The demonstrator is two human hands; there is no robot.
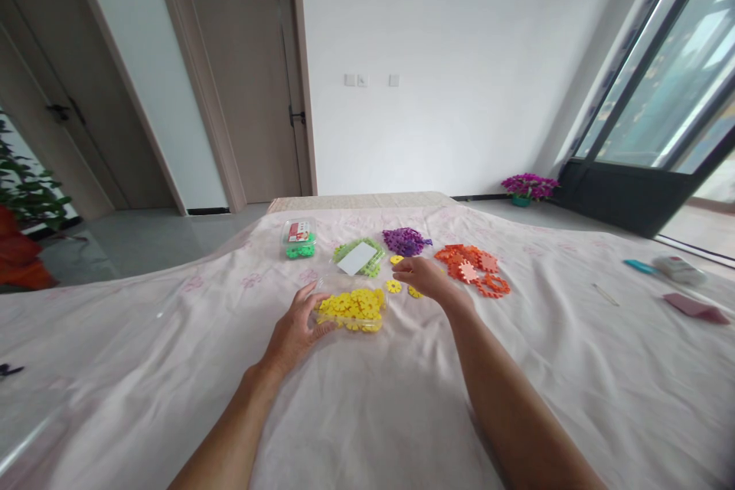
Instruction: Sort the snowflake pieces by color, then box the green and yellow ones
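My left hand (295, 328) grips the left end of a clear plastic box (344, 324), fingers behind and thumb in front. Inside lies a heap of yellow snowflake-shaped plastic pieces (356, 305). To the right of the box, my right hand (423, 277) hovers low over the cloth with its fingers drawn together; what they hold, if anything, is hidden. Loose yellow pieces lie close around it: one yellow piece (393, 286) below the fingertips, another yellow piece (396, 259) just beyond them.
Behind the box are a pile of light green pieces (376, 264) under a white card (357, 258), purple pieces (406, 240) and a lidded box of green pieces (300, 240). Orange pieces (476, 268) lie right. A pink cloth (694, 308) sits far right on the bedsheet (402, 413).
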